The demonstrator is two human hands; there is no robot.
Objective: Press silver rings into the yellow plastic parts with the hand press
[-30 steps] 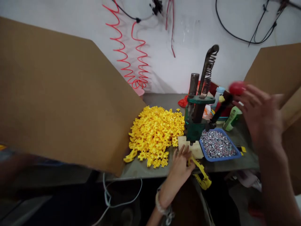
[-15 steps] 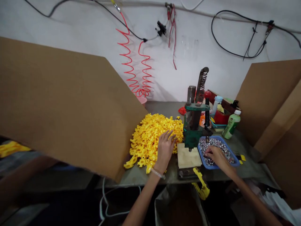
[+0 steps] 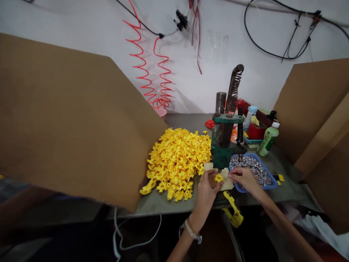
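Note:
My left hand (image 3: 206,191), with a bracelet at the wrist, holds a small yellow plastic piece (image 3: 219,178) between fingers and thumb. The piece has a round hole and short lobes, and it is over the pale block (image 3: 227,185) at the foot of a green hand press (image 3: 222,157). Close by on the right, my right hand (image 3: 244,178) is pinched at the fingertips; whatever is in them is too small to tell. Under that hand stands a blue tray (image 3: 268,186) of small shiny metal parts (image 3: 253,165). A heap of similar yellow pieces (image 3: 177,160) lies left of the press.
Cardboard panels (image 3: 76,120) stand at the left and right (image 3: 321,98). A green bottle (image 3: 268,140) and a red box (image 3: 256,133) are behind the tray. A yellow handle-like part (image 3: 233,211) juts below the table edge. Red coiled hoses (image 3: 163,76) hang at the wall.
My left hand has moved from the yellow heap to the press block, with a yellow piece now in it. My right hand has moved left from the tray towards it. The view has shifted slightly.

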